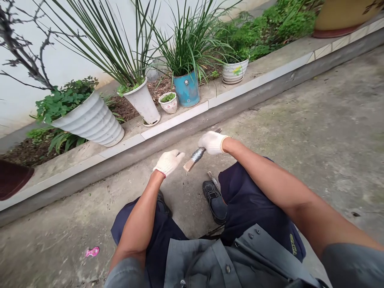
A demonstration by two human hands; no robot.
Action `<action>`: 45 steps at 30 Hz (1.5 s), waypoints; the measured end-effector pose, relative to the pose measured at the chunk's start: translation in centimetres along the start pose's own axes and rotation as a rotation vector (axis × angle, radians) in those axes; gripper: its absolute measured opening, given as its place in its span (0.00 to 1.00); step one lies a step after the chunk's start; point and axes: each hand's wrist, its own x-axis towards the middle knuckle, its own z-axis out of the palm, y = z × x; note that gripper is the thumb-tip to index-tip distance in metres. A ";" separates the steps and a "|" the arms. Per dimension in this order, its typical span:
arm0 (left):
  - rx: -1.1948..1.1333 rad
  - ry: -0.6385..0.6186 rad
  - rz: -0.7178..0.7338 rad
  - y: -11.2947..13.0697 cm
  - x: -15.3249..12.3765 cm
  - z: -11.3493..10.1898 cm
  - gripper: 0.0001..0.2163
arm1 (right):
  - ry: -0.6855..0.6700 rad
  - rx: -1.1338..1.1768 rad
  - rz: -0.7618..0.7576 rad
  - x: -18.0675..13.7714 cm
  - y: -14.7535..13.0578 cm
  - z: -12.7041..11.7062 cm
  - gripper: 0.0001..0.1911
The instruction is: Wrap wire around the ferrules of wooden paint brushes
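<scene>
Concrete (315, 132) fills most of my feed, bounded ahead by a tiled ledge (177, 123) lined with potted plants. From my remote seat I see the right arm (264, 172) stretched forward and inward over the right knee, while the left arm (139, 222) reaches ahead between knee and ledge, its elbow bent. Both hands wear white knitted gloves. The right hand (212, 143) has its fingers wrapped round a wooden stick (189, 165) — held aslant above the ground, its near end pointing toward the left hand (169, 161). That one hovers just beside the stick's end, fingers close together; I cannot tell whether they pinch anything. Silvery wire (198, 154) is wound round the stick below the right glove — the smallest thing I can make out in the grasp.
</scene>
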 end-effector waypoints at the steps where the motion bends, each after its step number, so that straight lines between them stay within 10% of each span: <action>1: -0.087 -0.010 0.020 -0.1 0.1 0.2 0.23 | -0.038 0.072 -0.042 -0.2 0.0 0.0 0.13; 6: -0.628 -0.107 0.033 0.6 0.2 2.8 0.23 | 0.074 0.397 -0.031 -0.4 0.3 -0.5 0.11; 12: -1.250 -0.204 0.051 2.7 -0.3 6.4 0.21 | 0.278 0.493 0.361 0.4 1.3 -1.1 0.16; 17: -0.823 -0.124 0.001 3.5 -0.5 5.5 0.17 | 0.227 0.263 0.546 0.7 0.7 -0.5 0.16; 30: 0.120 -0.105 0.151 1.0 0.1 3.0 0.17 | 0.206 -0.152 0.062 2.0 -1.8 2.2 0.16; 38: -0.137 -0.078 0.304 0.6 -0.4 2.5 0.16 | -0.042 0.156 -0.179 0.1 -0.6 0.7 0.16; 45: -0.773 -0.101 0.113 1.8 -0.4 3.9 0.18 | 0.162 0.378 0.058 -0.3 0.1 -0.7 0.13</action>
